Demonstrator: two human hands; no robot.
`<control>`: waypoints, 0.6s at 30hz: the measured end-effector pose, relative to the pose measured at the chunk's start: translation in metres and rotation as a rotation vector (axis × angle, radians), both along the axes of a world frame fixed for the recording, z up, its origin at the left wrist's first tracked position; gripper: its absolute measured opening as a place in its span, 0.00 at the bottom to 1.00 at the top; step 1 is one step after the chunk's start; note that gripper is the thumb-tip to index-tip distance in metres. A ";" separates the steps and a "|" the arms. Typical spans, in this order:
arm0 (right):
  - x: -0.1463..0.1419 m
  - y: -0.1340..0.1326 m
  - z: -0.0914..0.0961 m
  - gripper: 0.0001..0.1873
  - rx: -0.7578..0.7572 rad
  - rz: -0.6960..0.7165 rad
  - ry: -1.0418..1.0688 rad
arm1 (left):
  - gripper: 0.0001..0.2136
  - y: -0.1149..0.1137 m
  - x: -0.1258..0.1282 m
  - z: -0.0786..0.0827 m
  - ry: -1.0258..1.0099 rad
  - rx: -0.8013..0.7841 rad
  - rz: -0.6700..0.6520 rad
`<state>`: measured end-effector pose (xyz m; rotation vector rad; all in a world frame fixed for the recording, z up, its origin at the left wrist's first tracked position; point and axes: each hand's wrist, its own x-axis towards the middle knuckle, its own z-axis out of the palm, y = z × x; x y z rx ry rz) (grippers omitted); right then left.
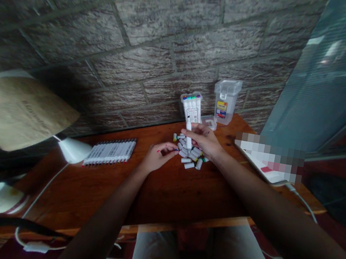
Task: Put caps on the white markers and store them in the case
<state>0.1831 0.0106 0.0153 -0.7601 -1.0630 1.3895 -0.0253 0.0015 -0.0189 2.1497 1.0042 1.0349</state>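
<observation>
My right hand [206, 140] is closed around a white marker [188, 134], held nearly upright with a dark tip at its top. Below it lies a loose pile of whitish marker caps [189, 165], a few showing yellow or green. At the pile's left side, my left hand [159, 157] has thumb and finger pinched together; a small bluish spot shows at the fingertips, too small to name. Red marks are on this hand. Behind the pile stands a clear case of white markers [192, 106] with coloured ends.
A row of markers [111, 152] lies at the left, beside a white lamp base [73, 150] with a brown paper shade [20, 108]. A clear plastic box [226, 103] stands at the back, near a clear lid [209, 122]. A white device [260, 162] with a cable lies right.
</observation>
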 end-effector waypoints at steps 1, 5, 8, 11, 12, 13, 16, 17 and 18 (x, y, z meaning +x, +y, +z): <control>0.000 -0.001 0.000 0.22 0.010 0.012 -0.008 | 0.09 0.000 0.000 -0.001 0.003 -0.002 -0.008; 0.001 -0.009 0.004 0.20 0.033 0.185 -0.082 | 0.08 0.001 -0.001 -0.001 0.023 -0.001 -0.017; 0.000 -0.020 0.011 0.20 0.096 0.357 -0.087 | 0.07 -0.001 -0.001 0.001 0.020 0.017 -0.024; -0.001 -0.029 0.018 0.18 0.194 0.407 -0.077 | 0.06 -0.002 -0.001 0.001 0.017 0.040 -0.016; -0.001 -0.031 0.020 0.18 0.215 0.403 -0.078 | 0.05 -0.002 -0.002 0.001 0.019 0.042 -0.016; -0.001 -0.032 0.021 0.17 0.229 0.393 -0.077 | 0.05 -0.002 -0.002 0.001 0.020 0.044 -0.015; -0.002 -0.032 0.019 0.17 0.233 0.384 -0.073 | 0.06 0.000 -0.002 0.000 0.027 0.028 -0.018; -0.002 -0.031 0.017 0.17 0.222 0.392 -0.073 | 0.06 0.000 -0.002 0.000 0.027 0.023 -0.019; -0.002 -0.030 0.016 0.18 0.208 0.403 -0.072 | 0.05 0.000 -0.003 0.000 0.028 0.019 -0.021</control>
